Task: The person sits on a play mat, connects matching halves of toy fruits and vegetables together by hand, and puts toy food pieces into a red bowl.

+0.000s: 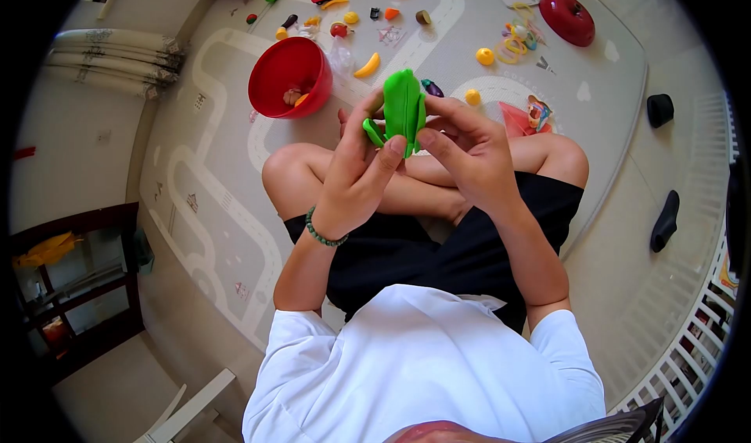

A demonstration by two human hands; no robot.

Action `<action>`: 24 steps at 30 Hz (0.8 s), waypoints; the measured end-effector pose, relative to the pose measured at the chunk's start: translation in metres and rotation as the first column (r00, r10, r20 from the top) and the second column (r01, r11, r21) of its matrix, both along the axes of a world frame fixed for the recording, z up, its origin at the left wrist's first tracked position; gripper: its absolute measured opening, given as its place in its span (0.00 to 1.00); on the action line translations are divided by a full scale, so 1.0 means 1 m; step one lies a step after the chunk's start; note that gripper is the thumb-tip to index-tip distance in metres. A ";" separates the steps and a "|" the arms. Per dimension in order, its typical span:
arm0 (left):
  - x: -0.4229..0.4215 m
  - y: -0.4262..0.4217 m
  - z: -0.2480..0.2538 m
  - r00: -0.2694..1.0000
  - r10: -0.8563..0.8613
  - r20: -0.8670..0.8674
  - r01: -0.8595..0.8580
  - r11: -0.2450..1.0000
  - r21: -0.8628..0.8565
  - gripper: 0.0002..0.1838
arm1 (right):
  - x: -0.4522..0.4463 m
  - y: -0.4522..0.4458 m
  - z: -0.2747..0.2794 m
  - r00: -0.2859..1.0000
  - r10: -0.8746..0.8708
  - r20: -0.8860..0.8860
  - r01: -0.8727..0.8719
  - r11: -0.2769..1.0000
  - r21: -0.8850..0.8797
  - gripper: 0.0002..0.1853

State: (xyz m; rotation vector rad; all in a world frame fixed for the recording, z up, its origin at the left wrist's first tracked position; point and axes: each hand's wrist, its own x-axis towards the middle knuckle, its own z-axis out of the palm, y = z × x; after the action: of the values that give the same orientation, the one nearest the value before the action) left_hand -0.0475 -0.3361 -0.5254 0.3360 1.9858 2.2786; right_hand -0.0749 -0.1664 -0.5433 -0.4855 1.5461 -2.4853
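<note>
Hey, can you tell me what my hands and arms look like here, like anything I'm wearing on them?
Your left hand has a dark green beaded bracelet at the wrist. Your right hand has a bare wrist. Neither wears a glove, and short white sleeves end above both elbows.

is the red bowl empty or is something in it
Not empty: small brownish and orange items lie inside the red bowl, too unclear to name.
</note>
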 end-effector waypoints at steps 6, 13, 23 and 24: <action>-0.003 -0.004 -0.002 0.995 -0.061 0.080 0.059 0.998 0.024 0.26 | -0.003 -0.004 -0.006 0.998 -0.007 -0.056 0.008 1.000 0.029 0.20; -0.005 -0.004 0.001 0.973 -0.081 0.218 0.036 0.979 0.202 0.27 | -0.004 -0.004 -0.009 0.999 0.011 -0.046 -0.010 1.000 0.022 0.20; -0.006 -0.016 0.000 0.904 -0.308 0.297 0.154 0.881 0.447 0.32 | -0.007 0.013 0.008 0.890 -0.286 -0.356 0.317 0.948 0.030 0.23; -0.005 -0.018 -0.004 0.904 -0.308 0.297 0.154 0.882 0.446 0.32 | -0.007 0.015 0.009 0.764 -0.320 -0.560 0.421 0.905 0.058 0.24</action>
State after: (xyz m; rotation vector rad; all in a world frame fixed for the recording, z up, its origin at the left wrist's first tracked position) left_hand -0.0524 -0.3541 -0.5297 0.1591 1.2109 2.3726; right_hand -0.0819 -0.1509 -0.5339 -1.0087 2.2592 -2.5790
